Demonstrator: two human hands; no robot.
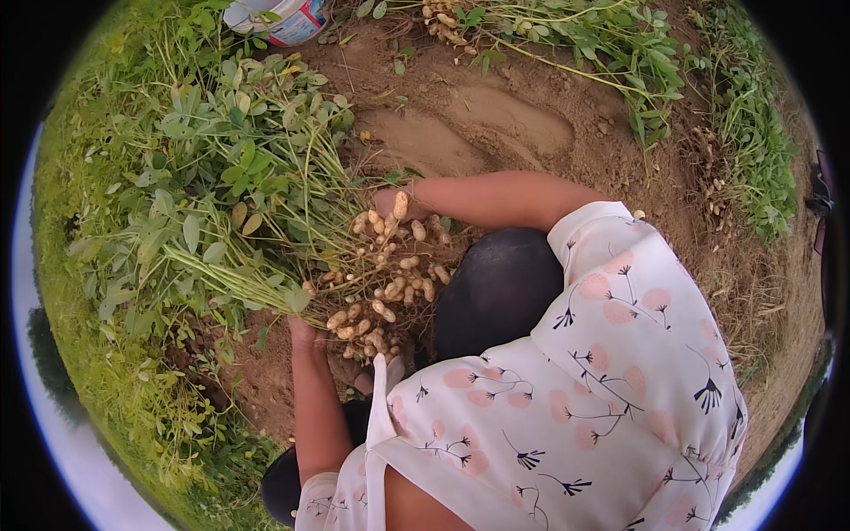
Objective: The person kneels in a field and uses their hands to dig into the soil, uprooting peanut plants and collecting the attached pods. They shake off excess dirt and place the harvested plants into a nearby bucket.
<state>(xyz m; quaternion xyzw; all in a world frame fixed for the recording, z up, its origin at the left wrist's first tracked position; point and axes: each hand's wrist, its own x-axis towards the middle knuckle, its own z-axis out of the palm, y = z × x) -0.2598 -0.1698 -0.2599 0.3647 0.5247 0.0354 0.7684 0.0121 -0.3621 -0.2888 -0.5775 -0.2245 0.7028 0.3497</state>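
A large bunch of uprooted peanut plants [265,219] lies before me, its leaves to the left and its roots towards my knees. Pale tan peanut pods [392,289] hang in clusters among the roots. My left hand [307,332] is at the lower edge of the bunch, around the base of the stems, its fingers mostly hidden beneath them. On the far side, my right hand [400,202] grips the plants near the root end, partly covered by pods and stems.
A white bucket [292,23] with a coloured label stands at the top. More pulled peanut plants [591,40] lie on brown soil [478,119] at the top right, others [757,152] at the far right. Growing green plants [133,398] border the left.
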